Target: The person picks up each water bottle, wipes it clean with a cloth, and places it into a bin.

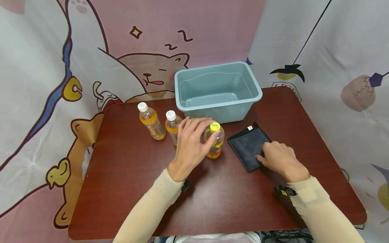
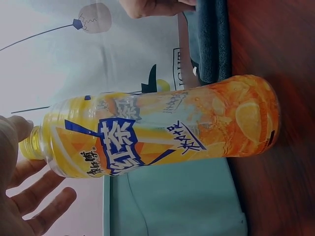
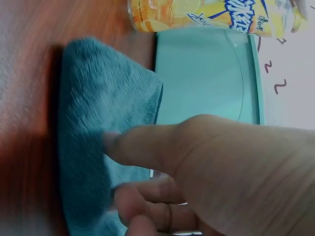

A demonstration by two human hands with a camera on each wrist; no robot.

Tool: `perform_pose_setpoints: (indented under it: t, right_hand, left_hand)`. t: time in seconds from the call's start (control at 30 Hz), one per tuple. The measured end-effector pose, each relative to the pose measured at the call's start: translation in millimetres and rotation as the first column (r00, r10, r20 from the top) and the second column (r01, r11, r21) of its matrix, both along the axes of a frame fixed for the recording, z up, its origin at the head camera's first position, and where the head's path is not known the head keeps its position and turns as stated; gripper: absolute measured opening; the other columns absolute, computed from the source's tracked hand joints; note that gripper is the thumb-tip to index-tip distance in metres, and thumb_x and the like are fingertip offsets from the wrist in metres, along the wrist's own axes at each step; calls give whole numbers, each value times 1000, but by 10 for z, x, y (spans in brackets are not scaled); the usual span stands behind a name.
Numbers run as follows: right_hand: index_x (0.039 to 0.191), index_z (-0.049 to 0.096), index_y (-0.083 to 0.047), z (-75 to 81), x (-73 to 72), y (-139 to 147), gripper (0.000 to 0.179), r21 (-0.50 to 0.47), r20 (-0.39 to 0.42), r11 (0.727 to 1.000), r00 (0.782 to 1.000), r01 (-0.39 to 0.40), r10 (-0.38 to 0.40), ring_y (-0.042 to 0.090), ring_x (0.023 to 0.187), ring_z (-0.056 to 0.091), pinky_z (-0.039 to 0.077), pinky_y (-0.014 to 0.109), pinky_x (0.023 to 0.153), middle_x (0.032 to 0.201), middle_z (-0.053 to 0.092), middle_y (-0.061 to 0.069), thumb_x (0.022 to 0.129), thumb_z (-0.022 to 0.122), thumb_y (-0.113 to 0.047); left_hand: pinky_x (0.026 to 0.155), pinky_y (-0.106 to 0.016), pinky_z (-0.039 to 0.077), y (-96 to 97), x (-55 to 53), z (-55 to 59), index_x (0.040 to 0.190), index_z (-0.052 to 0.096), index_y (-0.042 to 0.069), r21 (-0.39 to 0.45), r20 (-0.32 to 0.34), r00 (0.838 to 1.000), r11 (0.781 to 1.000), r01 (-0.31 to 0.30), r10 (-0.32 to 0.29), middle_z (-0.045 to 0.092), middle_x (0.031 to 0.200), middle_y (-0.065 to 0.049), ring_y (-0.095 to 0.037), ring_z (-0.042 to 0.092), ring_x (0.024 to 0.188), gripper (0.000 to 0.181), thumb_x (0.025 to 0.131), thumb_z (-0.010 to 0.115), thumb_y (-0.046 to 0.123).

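A clear bottle [image 2: 162,128] with a yellow cap, an orange-yellow label and some amber liquid stands upright on the table. My left hand [image 1: 192,140] holds it near the cap, thumb on one side and index finger on the other; the remaining fingers are loosely spread. A folded dark blue-grey cloth [image 1: 247,148] lies to the bottle's right. Over its right side is my right hand [image 1: 281,158], thumb and index finger apart with the fingertips right at the cloth's surface [image 3: 103,93]. The fingertips are partly blurred in the right wrist view.
Two white-capped bottles with orange labels, one at the left [image 1: 153,122] and one partly behind my left hand [image 1: 172,126], stand on the brown table [image 1: 121,189]. A light blue-green bin [image 1: 218,111] sits at the back, open at the top, before a printed cloth backdrop [image 1: 212,27].
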State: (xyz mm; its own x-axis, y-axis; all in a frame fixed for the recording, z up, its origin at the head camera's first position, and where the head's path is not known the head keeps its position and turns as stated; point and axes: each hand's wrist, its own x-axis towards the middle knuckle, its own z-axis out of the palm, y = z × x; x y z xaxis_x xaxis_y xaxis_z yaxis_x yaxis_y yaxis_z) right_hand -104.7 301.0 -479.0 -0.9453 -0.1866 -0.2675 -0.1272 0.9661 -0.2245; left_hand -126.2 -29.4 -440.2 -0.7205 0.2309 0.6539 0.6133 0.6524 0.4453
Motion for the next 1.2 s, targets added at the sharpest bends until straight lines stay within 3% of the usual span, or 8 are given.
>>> perform_pose_setpoints:
  t: [0.13,0.2,0.27,0.33,0.43,0.67,0.97,1.2]
  right_hand:
    - [102,84,-10,-29,-73,22,19,-33,-136,988,980,-148,143,28,84,69,58,47,63,100,72,12,96,98,-22]
    - [131,84,-12,-50,-126,44,43,-67,-188,965,953,-254,238,33,110,72,67,53,81,128,73,17,92,102,-17]
    - [153,76,-17,-74,-183,78,69,-97,-190,935,929,-340,318,40,136,66,66,63,103,156,65,19,90,104,-16]
    - [163,70,-23,-96,-241,105,83,-117,-158,912,914,-392,373,47,155,56,58,72,116,172,58,19,88,105,-23]
    - [167,66,-27,-144,-318,141,92,-138,-101,895,905,-425,414,51,166,46,51,79,122,183,49,17,85,105,-33]
    - [165,65,-33,-263,-427,175,96,-88,-118,899,901,-429,418,44,164,50,48,81,122,179,54,10,79,107,-46]
    - [161,67,-32,-354,-352,126,83,-30,-182,929,915,-370,359,45,149,58,57,74,103,166,62,13,87,100,-49]
    - [144,78,-24,-473,-340,102,57,-58,-318,917,878,-394,357,36,119,70,62,62,92,133,71,7,93,98,-38]
  left_hand:
    - [132,-67,45,-11,6,16,134,83,18,-7,9,1000,1000,1,-1,83,134,-2,-25,76,129,34,107,88,39]
    - [131,-66,46,-18,9,21,134,83,18,-10,12,1000,1000,3,-3,83,134,-3,-26,76,129,35,107,88,40]
    - [131,-65,46,-22,12,18,134,83,18,-10,17,1000,1000,4,-4,83,134,-3,-26,76,129,35,107,88,40]
    - [130,-64,47,-26,14,13,134,83,18,-13,19,1000,1000,3,-2,83,134,-3,-26,76,129,35,107,88,40]
    - [129,-62,48,-28,13,2,134,83,18,-17,18,1000,1000,1,-1,83,133,-3,-26,76,128,35,107,88,40]
    - [124,-56,52,-17,5,-8,134,83,18,-13,0,1000,1000,11,-11,83,131,-2,-25,76,125,35,107,88,41]
    - [121,-54,53,-14,-6,-20,134,84,18,2,10,1000,1000,20,-20,84,130,-2,-25,76,124,34,107,88,40]
    - [117,-53,54,-31,-18,-13,133,85,18,3,15,1000,1000,20,-20,83,131,-2,-25,76,125,34,107,88,39]
